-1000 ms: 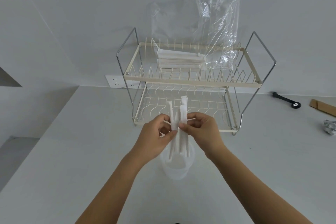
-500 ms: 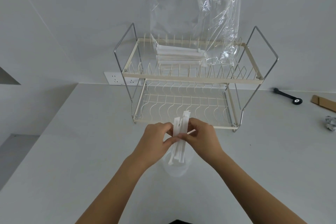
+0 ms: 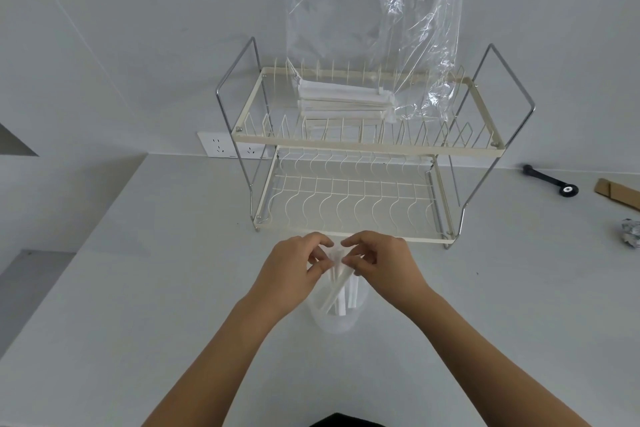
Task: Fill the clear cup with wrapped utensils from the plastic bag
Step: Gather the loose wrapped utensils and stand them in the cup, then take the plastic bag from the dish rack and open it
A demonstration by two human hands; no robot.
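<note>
Meanwhile, left hand (image 3: 294, 265) and right hand (image 3: 379, 262) pinch wrapped utensils (image 3: 341, 291) standing in the clear cup (image 3: 334, 321); releasing them, then fetching more from the plastic bag (image 3: 420, 28), likely follows.

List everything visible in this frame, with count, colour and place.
clear cup: one, transparent, on counter below the hands
wrapped utensils: several, white, standing in the cup
utensil stack: several, white, top rack shelf, inside bag
plastic bag: one, clear, on top shelf against wall
dish rack: one, cream and chrome, two tiers
wall socket: one, white
black tool: one, counter right
cardboard piece: one, brown, far right
foil ball: one, silver, right edge
left hand: pinching utensil tops
right hand: pinching utensil tops
</note>
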